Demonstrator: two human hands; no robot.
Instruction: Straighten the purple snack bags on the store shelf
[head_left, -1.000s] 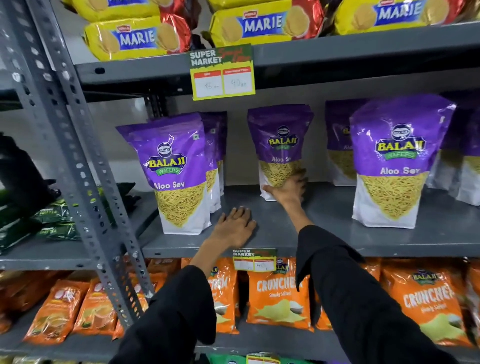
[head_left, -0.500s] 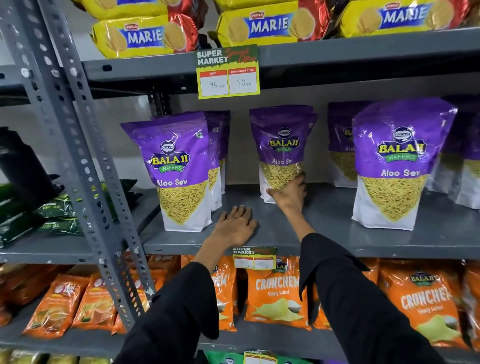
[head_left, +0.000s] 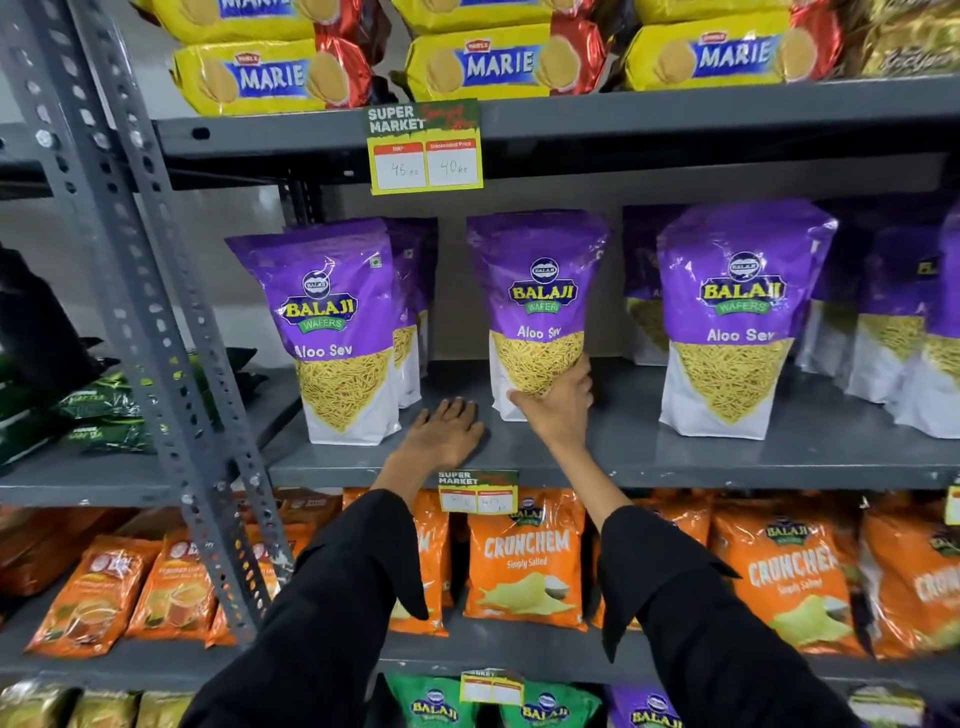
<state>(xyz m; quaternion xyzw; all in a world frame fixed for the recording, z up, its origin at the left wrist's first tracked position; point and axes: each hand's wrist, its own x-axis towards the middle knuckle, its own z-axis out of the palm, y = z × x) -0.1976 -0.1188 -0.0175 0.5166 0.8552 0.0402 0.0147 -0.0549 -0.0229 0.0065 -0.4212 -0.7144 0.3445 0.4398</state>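
Note:
Purple Balaji Aloo Sev bags stand on the grey middle shelf (head_left: 779, 462). My right hand (head_left: 558, 402) grips the lower front of the middle purple bag (head_left: 537, 291), which stands upright near the shelf's middle. My left hand (head_left: 447, 431) lies flat, fingers spread, on the shelf's front edge between that bag and the left front purple bag (head_left: 337, 332). More purple bags (head_left: 413, 312) stand behind the left one. At the right stands another front purple bag (head_left: 737, 322) with several behind it.
A perforated grey upright post (head_left: 140, 291) rises at the left. Yellow Marie biscuit packs (head_left: 498, 62) fill the shelf above, with a price tag (head_left: 425, 150) on its edge. Orange Crunchem bags (head_left: 524, 561) sit on the shelf below. Green packs (head_left: 98, 415) lie on the neighbouring shelf.
My right hand has closed around the bottom of the middle purple bag and drawn it forward toward the shelf's front. My left hand has stayed flat on the shelf.

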